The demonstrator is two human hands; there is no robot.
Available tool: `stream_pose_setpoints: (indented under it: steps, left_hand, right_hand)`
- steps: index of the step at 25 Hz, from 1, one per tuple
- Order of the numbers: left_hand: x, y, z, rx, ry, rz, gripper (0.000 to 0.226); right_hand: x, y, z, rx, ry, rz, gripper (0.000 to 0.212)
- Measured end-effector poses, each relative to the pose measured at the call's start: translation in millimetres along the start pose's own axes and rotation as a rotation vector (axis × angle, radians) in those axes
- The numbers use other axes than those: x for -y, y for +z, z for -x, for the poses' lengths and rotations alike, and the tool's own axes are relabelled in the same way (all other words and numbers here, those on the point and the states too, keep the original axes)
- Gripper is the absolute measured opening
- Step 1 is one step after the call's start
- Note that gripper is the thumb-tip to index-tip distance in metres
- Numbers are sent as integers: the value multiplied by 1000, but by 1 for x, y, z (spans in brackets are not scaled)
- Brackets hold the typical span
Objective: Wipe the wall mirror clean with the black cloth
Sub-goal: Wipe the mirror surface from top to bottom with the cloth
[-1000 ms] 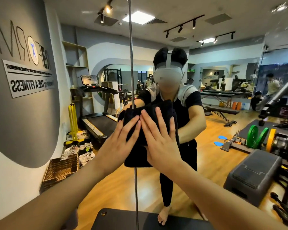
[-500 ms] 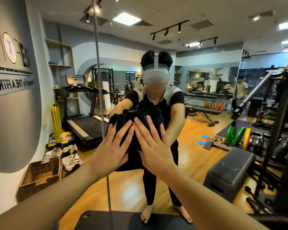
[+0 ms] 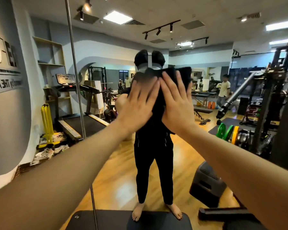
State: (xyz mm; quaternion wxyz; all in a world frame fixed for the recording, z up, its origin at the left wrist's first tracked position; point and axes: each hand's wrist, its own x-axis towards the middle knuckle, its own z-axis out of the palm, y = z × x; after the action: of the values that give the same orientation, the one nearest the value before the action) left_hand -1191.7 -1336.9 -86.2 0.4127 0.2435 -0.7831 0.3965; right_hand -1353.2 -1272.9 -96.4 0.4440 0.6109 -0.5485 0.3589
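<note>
- Pressing flat on the mirror, the cloth is held at the height of the reflected head, right of the vertical seam.
- The cloth is bunched; its long axis runs roughly up and down, with the top edge spread to the right and the lower end hanging behind the hands.
- The left hand and right hand are laid side by side on it, fingers straight and spread, pointing up; nothing is gripped.
- A treadmill is reflected at left.
</note>
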Motion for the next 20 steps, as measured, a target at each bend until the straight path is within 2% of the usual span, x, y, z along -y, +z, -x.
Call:
stream_pose_setpoints:
  steps: [4, 7, 10, 14, 17, 20]
  left_hand:
    - [47, -5, 29, 92, 46, -20, 89]
    - [40, -2, 86, 120, -8, 8, 85]
    - [16, 8, 141, 187, 44, -37, 72]
    - [-44, 11, 148, 319, 78, 107, 60]
    - [-95, 17, 111, 287, 185, 102, 59]
    - [-129, 27, 46, 277, 340, 17, 56]
  right_hand:
    - [46, 12, -11, 8, 1, -7, 84]
    - [78, 28, 28, 81, -44, -26, 82]
    - [77, 38, 81, 169, -166, 27, 76]
    - [26, 22, 134, 241, -262, 184, 67]
    - [-34, -13, 154, 326, -207, 275, 70]
    - [-95, -53, 142, 397, -181, 324, 82]
